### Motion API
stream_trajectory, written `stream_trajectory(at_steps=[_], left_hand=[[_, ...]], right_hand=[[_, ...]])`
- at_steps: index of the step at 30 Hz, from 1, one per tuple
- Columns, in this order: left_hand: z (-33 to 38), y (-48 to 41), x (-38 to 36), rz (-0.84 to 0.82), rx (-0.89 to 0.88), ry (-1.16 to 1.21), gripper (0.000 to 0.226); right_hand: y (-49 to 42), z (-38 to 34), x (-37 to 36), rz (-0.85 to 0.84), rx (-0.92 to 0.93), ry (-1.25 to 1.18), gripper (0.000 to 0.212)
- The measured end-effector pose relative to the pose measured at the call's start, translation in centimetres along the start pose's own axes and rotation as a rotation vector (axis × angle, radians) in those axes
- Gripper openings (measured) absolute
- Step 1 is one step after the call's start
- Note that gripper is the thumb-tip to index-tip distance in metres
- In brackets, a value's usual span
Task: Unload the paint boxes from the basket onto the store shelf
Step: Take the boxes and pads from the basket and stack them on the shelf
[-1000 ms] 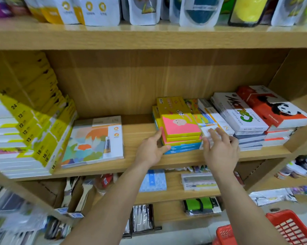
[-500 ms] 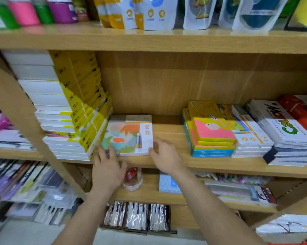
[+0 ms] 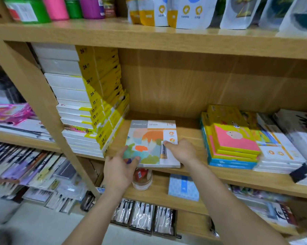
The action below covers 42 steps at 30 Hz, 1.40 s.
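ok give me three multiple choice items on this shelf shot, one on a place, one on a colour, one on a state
1. Where does the pastel paint box lie?
A. on the top shelf
B. on the middle shelf between two stacks
C. on the floor

2. What colour is the face of the top box on the stack to the right?
A. pink
B. black
C. brown

3. How do the hands meet the pastel paint box?
A. both hang clear of it
B. only one touches it
C. left hand at its near left corner, right hand on its right side

Answers: 1 B, it lies flat between the yellow-edged stack and the coloured stack. 2 A, pink cover framed in yellow. 3 C, fingers of both rest on it.
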<state>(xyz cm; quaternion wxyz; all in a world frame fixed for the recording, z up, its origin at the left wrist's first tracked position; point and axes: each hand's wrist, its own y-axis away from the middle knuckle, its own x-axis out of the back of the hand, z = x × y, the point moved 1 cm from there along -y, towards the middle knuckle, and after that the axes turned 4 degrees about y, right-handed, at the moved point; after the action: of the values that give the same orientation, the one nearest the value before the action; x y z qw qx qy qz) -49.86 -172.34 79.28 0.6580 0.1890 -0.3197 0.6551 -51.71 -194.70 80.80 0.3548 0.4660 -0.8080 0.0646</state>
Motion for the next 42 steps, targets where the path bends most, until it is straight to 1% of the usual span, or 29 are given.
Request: stream_trajectory(at_steps=[2,4,6,8,9,10,13,15,17,19,23,25,28,31,34,36,39,41,42], left_hand=[[-0.3,0.1,-0.4,0.005,0.039,0.060,0.063],[-0.3,0.0,-0.7,0.030,0.032,0.101,0.064],[0.1,-0.4,-1.0,0.050,0.029,0.170,0.064],[1.0,-1.5,-1.3,0.066,0.010,0.245,0.065],[1.5,-2.3,-1.6,0.074,0.000,0.271,0.067],[2.2,-3.2,-1.9,0.080,-0.004,0.291,0.069],[4.1,-6.5,-3.1,0.098,-0.031,0.298,0.068],[4.9,-8.5,-4.3,0.067,-0.072,0.289,0.066],[5.1,-10.1,-5.8,0.013,-0.102,0.229,0.063],[5.1,-11.1,-6.9,-0.010,-0.096,0.159,0.060],[5.2,-12.7,-8.1,-0.016,-0.075,0.120,0.053],[5.2,-13.3,-8.2,-0.019,-0.053,0.096,0.055],[4.9,-13.6,-8.5,-0.073,-0.044,0.056,0.059],[4.4,-13.1,-8.4,-0.168,-0.050,0.001,0.068],[4.0,-11.4,-7.2,-0.171,-0.068,0.044,0.068],[3.9,-9.3,-6.3,-0.146,-0.134,0.096,0.060],[4.3,-5.6,-5.6,-0.198,-0.218,0.096,0.053],[5.4,-3.3,-5.8,-0.265,-0.274,0.103,0.056],[6.2,-2.3,-6.2,-0.307,-0.303,0.119,0.062]], right_hand=[[-0.1,0.2,0.3,0.010,-0.019,-0.043,0.026],[-0.2,0.1,0.5,0.040,-0.003,-0.069,0.029],[-0.1,-0.7,1.3,0.120,0.107,-0.139,0.032],[-0.4,-1.9,2.5,0.240,0.284,-0.134,0.036],[-0.8,-2.3,3.0,0.285,0.333,-0.113,0.038],[-1.3,-2.7,3.4,0.312,0.346,-0.093,0.038],[-3.6,-3.1,3.2,0.344,0.258,-0.076,0.046],[-5.0,-3.0,2.5,0.383,0.213,-0.101,0.046],[-6.2,-3.0,2.2,0.443,0.203,-0.159,0.045],[-7.4,-3.0,2.0,0.488,0.211,-0.198,0.045],[-9.5,-3.2,1.6,0.502,0.206,-0.214,0.047],[-10.1,-3.2,1.5,0.495,0.224,-0.181,0.048],[-10.2,-3.1,1.4,0.475,0.232,-0.154,0.050],[-9.1,-2.3,1.0,0.417,0.177,-0.114,0.062],[-6.7,-1.1,0.5,0.326,0.101,-0.002,0.071],[-4.1,-0.6,0.8,0.303,0.145,0.074,0.070],[0.6,0.0,2.4,0.284,0.276,0.178,0.060],[3.5,1.0,4.5,0.317,0.360,0.196,0.051],[4.9,1.7,6.0,0.369,0.396,0.185,0.045]])
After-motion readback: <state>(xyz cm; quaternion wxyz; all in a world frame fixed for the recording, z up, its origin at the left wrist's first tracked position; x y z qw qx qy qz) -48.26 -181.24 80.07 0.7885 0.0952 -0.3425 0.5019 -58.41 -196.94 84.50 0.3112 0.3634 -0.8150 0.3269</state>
